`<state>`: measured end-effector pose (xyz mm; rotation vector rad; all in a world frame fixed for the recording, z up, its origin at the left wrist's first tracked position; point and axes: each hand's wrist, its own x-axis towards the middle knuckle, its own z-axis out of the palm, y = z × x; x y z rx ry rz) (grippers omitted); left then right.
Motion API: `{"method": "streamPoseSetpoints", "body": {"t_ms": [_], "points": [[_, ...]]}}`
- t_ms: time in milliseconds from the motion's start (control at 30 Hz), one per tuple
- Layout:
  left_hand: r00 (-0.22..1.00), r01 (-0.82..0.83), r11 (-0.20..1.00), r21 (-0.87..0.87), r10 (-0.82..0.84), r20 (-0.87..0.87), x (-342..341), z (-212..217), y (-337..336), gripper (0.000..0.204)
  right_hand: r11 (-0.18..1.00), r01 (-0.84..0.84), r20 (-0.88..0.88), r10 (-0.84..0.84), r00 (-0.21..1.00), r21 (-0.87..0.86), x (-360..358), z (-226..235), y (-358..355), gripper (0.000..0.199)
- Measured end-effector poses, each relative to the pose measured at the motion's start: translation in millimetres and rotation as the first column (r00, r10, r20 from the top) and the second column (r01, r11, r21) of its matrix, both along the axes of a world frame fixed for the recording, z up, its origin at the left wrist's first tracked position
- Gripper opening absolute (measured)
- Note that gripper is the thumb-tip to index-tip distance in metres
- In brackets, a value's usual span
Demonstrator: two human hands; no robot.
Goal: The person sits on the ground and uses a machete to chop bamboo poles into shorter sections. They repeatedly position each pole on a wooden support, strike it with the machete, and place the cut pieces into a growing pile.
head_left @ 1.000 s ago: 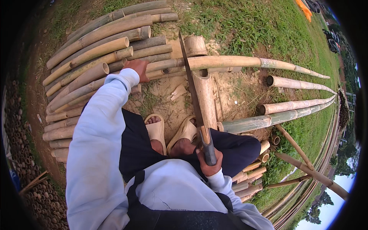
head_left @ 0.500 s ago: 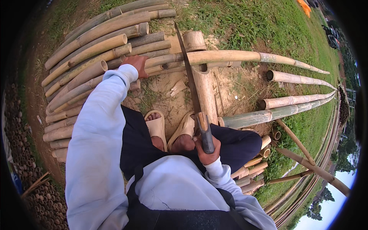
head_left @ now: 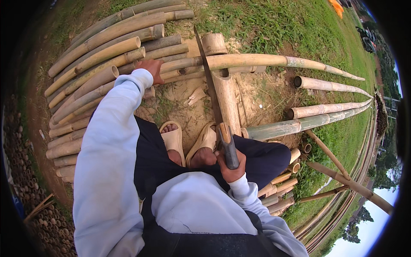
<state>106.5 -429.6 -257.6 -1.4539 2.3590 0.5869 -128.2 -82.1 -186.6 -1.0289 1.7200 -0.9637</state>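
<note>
A long saw (head_left: 210, 79) lies across a pale bamboo pole (head_left: 257, 61), its dark blade running from near my knee to beyond the pole. My right hand (head_left: 233, 168) is closed round the saw's grey handle, which has a wooden insert. Out to the left, my left hand (head_left: 150, 70) is wrapped over the left part of the same pole. Under the pole, beside the blade, stands a thick bamboo support (head_left: 227, 100) with a notched top. Another short bamboo piece (head_left: 214, 43) stands just past the pole. Whether the teeth have cut in cannot be seen.
Cut bamboo lengths (head_left: 107, 36) lie stacked at left, with more cut pieces (head_left: 280, 192) by my right knee. Several long poles (head_left: 329, 109) stretch away to the right. Two sandals (head_left: 173, 139) show on sawdust-covered ground. Crossed bamboo props (head_left: 338, 173) stand at lower right.
The saw has slid very slightly toward me across the pole. My left hand keeps its hold on the bamboo, and the whole view has shifted a little.
</note>
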Motion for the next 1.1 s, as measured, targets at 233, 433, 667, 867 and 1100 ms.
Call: {"method": "streamPoseSetpoints", "body": {"t_ms": [233,433,667,867,1100], "points": [[0.998,-0.055,0.998,-0.027,0.055,0.008,3,8,3,0.074,0.996,-0.003,-0.053,-0.002,0.999,-0.091,-5,-31,-46,0.012],[0.992,-0.124,0.992,-0.017,0.124,0.012,-4,1,11,0.098,0.963,0.045,-0.030,-0.055,0.998,-0.265,-7,-58,-103,0.019],[0.979,-0.143,0.961,-0.235,0.102,-0.177,2,-4,36,0.088,0.979,0.015,-0.060,-0.028,0.998,-0.205,-7,-59,-104,0.020],[0.995,-0.097,0.985,-0.142,0.101,0.019,-11,-16,22,0.072,0.987,0.047,-0.025,-0.051,0.998,-0.151,-2,-50,-101,0.017],[0.996,-0.079,0.986,-0.149,0.084,0.032,-22,-8,14,0.056,0.995,0.072,0.050,-0.069,0.996,-0.066,-6,-46,-104,0.014]]}}
